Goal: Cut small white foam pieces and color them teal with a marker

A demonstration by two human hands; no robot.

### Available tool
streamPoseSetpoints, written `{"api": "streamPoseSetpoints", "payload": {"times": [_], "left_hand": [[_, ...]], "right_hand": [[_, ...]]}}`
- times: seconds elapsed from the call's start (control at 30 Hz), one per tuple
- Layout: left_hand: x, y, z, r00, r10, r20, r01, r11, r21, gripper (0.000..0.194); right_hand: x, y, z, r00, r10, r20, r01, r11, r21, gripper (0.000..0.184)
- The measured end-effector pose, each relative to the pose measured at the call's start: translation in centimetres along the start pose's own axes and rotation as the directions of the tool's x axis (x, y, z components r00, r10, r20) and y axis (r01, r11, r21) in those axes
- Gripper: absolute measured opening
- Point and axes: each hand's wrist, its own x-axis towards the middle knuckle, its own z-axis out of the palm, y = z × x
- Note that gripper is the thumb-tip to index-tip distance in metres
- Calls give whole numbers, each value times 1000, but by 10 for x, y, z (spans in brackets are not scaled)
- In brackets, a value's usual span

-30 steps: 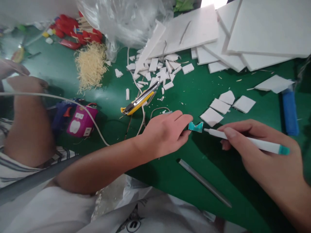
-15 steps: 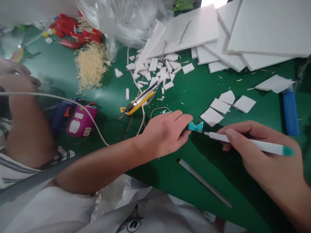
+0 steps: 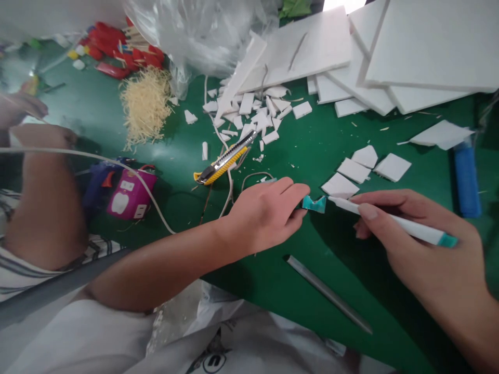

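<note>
Between the thumb and fingers of my left hand [image 3: 268,215] is a small teal-coloured foam piece [image 3: 315,204] with a notched upper edge. My right hand [image 3: 421,234] grips a white marker pen [image 3: 405,223] with a teal end, its tip pointing left at the upper right corner of the piece. Whether the tip touches it I cannot tell. Several white foam squares [image 3: 340,186] lie just beyond the pen. Nearer my body rests a grey metal tube [image 3: 329,293]. A yellow utility knife [image 3: 225,160] lies past my left hand among foam scraps [image 3: 257,117].
White foam sheets [image 3: 429,47] are stacked at the back right, beside a clear plastic bag [image 3: 198,36]. On the left are a purple power adapter [image 3: 132,193], a white cable [image 3: 97,157], a pile of thin sticks [image 3: 145,106] and another person's hands [image 3: 42,122]. A blue object [image 3: 467,179] lies far right.
The marker's tip has moved up to the foam piece's upper right corner, and its rear end has shifted left and slightly up. The other person's hands have moved. My left hand stays put.
</note>
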Motion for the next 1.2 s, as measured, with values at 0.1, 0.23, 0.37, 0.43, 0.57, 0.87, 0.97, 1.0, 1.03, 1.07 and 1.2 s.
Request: {"api": "streamPoseSetpoints", "payload": {"times": [0.1, 0.23, 0.37, 0.43, 0.57, 0.87, 0.97, 1.0, 1.03, 1.07, 1.2], "left_hand": [[0, 0, 0, 1000, 4, -3, -4, 1000, 0, 20], [-1, -1, 0, 1000, 8, -7, -8, 1000, -1, 20], [0, -1, 0, 1000, 9, -10, -9, 1000, -5, 20], [0, -1, 0, 1000, 4, -1, -4, 1000, -2, 20], [0, -1, -1, 1000, 2, 5, -2, 1000, 5, 20], [-1, -1, -2, 1000, -6, 15, 6, 1000, 7, 39], [-1, 2, -3, 998, -59, 33, 60, 997, -42, 35], [0, 4, -3, 996, -79, 33, 81, 995, -51, 31], [1, 5, -3, 995, -99, 32, 100, 994, -49, 30], [3, 7, -3, 993, -115, 35, 116, 993, -37, 32], [8, 12, -3, 986, -142, 84, 138, 989, 51, 40]], "right_hand": [[1, 0, 0, 999, -12, 32, 12, 1000, 1, 18], [2, -2, -1, 1000, 8, 14, -8, 1000, 18, 15], [1, -4, -2, 999, 20, 28, -21, 1000, 23, 13], [1, -4, -2, 999, 29, 34, -30, 999, 26, 14], [-1, -3, -5, 999, 32, 43, -32, 999, -5, 18], [-2, -2, -4, 999, 2, 51, -2, 1000, 4, 15], [-1, -3, -2, 999, 2, 51, -4, 1000, 28, 12], [0, -3, -1, 999, 5, 47, -6, 999, 35, 12], [0, -3, -1, 999, 4, 39, -5, 999, 38, 12], [0, -3, -1, 999, 3, 34, -4, 999, 34, 12], [-1, -1, -3, 1000, 7, 30, -7, 1000, 4, 13]]}}
